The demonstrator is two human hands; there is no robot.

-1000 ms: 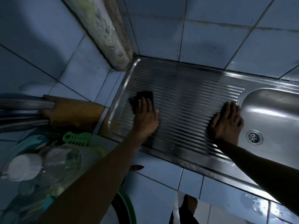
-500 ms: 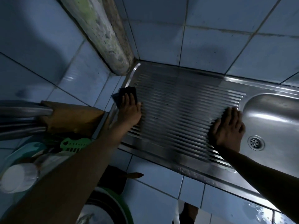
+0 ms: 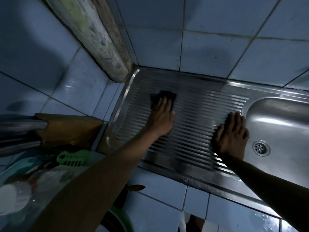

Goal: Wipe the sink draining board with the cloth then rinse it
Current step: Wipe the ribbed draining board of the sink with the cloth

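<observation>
Blue tiled walls meet a ribbed steel draining board [image 3: 192, 104]. Left hand [image 3: 161, 120] presses flat, straight fingers on a dark cloth [image 3: 163, 95]; right hand [image 3: 231, 134] rests flat, spread beside the basin [image 3: 280, 118].

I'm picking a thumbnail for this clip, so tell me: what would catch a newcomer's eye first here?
First, the ribbed steel draining board shining across the middle, with the left hand pressing a dark cloth flat on its far left part. The right hand lies flat at the board's right end, beside the sink basin and its round drain. A stained, mouldy pipe runs down the tiled corner at top left.
</observation>
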